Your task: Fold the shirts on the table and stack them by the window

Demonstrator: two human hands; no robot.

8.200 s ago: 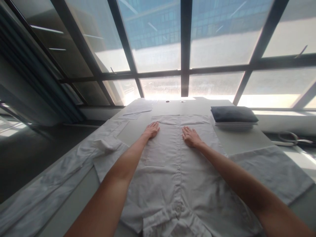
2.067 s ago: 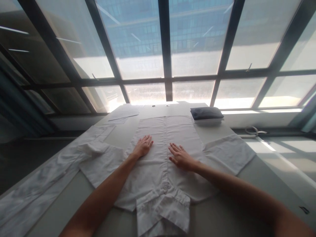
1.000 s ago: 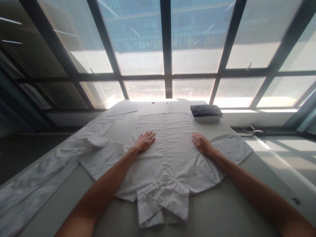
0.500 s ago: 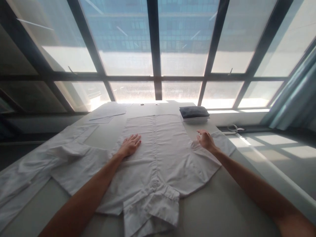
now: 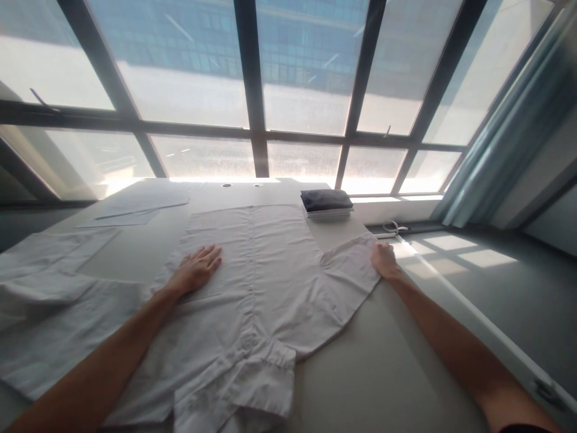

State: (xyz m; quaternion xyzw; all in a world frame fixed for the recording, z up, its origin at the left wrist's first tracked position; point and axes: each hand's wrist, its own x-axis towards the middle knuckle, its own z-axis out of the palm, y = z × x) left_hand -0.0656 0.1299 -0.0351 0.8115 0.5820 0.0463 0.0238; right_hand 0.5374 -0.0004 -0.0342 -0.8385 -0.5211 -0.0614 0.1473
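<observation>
A white short-sleeved shirt (image 5: 279,270) lies spread on the table, its collar (image 5: 265,376) towards me and a buttoned front strip running down its middle. My left hand (image 5: 198,269) rests flat on the shirt left of that strip, fingers stretched out. At the right, my right hand (image 5: 384,260) is closed on the end of the shirt's right-hand sleeve (image 5: 351,258), which is drawn out sideways near the table edge. The fingertips of that hand are partly hidden.
A folded stack (image 5: 327,202) with a dark cloth on top stands at the far right of the table. Papers (image 5: 139,201) lie at the back left, and another white garment (image 5: 40,255) at the left. Beyond are windows and a blue-grey curtain (image 5: 491,144).
My right hand has moved outward and closed on the sleeve end, and the sleeve now lies straighter. The left hand stays flat on the shirt. The view has turned to the right.
</observation>
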